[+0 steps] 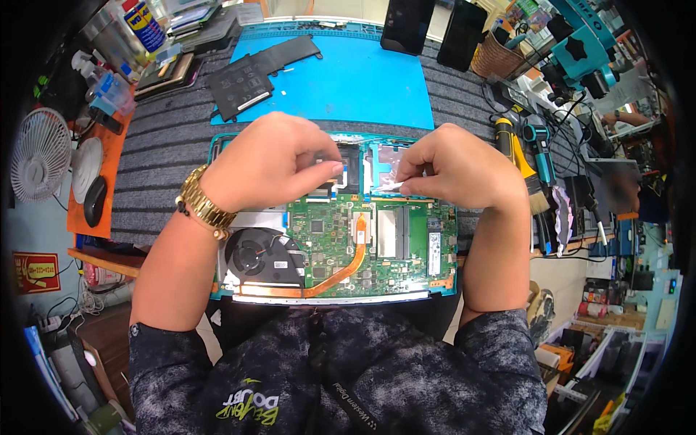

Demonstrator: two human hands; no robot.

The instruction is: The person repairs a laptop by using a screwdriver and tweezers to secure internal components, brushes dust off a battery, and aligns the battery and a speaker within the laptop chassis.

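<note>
An opened laptop base [333, 299] with a teal frame lies in front of me. Its green motherboard [319, 250], round black fan [254, 255] and copper heat pipe [357, 259] are exposed. My left hand [272, 159], with a gold watch [194, 199] at its wrist, is closed over the far middle of the base, thumb against curled fingers beside a black part and a flat cable. Farther right, my right hand [460, 167] pinches at a thin pale piece above the silvery section. What either hand grips is too small to make out.
Beyond the laptop, a black battery [246, 85] rests partly on a blue mat [355, 83]. Two dark phones [407, 25] stand at the back. A yellow-handled brush [538, 199] and other tools lie right; a white fan [42, 154] and black mouse [94, 201] are left.
</note>
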